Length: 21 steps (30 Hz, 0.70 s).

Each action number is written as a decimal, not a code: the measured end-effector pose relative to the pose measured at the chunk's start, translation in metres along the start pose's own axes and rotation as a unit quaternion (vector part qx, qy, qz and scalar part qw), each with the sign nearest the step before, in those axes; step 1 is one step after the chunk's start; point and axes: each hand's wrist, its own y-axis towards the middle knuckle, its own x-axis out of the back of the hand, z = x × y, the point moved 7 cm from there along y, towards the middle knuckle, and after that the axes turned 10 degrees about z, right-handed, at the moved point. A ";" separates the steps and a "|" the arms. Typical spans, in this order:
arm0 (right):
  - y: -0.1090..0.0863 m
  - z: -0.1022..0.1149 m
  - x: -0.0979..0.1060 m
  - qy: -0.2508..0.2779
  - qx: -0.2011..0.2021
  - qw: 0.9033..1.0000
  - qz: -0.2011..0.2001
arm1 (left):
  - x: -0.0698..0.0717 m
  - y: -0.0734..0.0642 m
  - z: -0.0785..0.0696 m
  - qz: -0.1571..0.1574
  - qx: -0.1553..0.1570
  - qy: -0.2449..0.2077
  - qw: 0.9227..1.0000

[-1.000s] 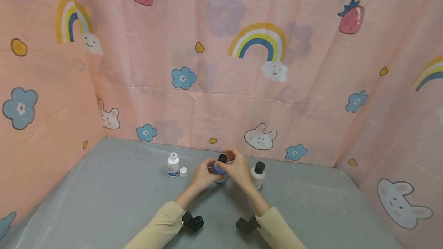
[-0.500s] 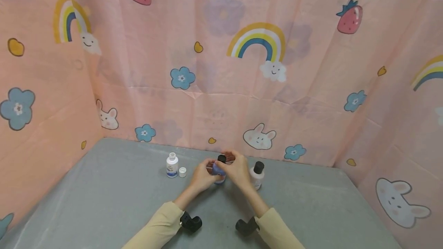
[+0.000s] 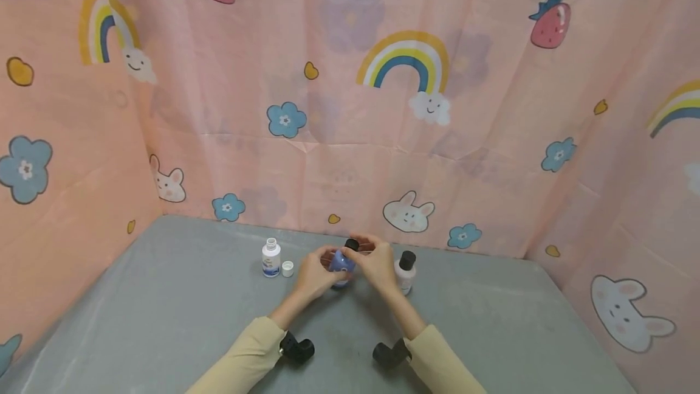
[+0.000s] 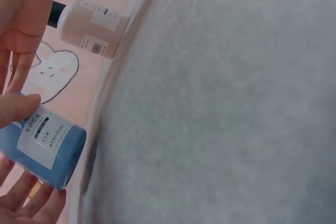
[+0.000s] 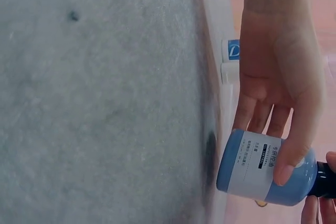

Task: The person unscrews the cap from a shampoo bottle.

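My left hand (image 3: 314, 275) grips the body of a blue bottle (image 3: 340, 261), its thumb lying across the white label and its fingers behind. The bottle leans, its black cap (image 3: 352, 244) towards the right. Fingers of my right hand (image 3: 378, 263) pinch that cap from the side, partly cut off in the right wrist view, where the cap (image 5: 324, 180) still sits on the neck. In the left wrist view the blue bottle (image 4: 44, 142) is tilted, with its base raised a little over the table.
A pale pink bottle (image 3: 405, 275) with a black cap stands right beside my right forearm. To the left are an uncapped white bottle (image 3: 271, 260) and a small white cap (image 3: 287, 269) on the grey table (image 3: 180, 303). A pink printed curtain (image 3: 328, 157) rises behind.
The blue bottle has tipped from near upright to a lean, its base swinging left. My left hand has shifted slightly left with it; the right hand stays at the cap.
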 end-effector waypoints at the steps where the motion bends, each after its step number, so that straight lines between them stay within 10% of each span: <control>1: -0.001 0.001 0.000 0.000 0.000 1.000 0.001 | 0.001 -0.001 -0.001 -0.004 0.000 0.002 1.000; 21: 0.000 0.003 -0.001 0.021 -0.096 0.992 0.075 | 0.011 -0.011 -0.014 -0.082 -0.011 0.070 0.994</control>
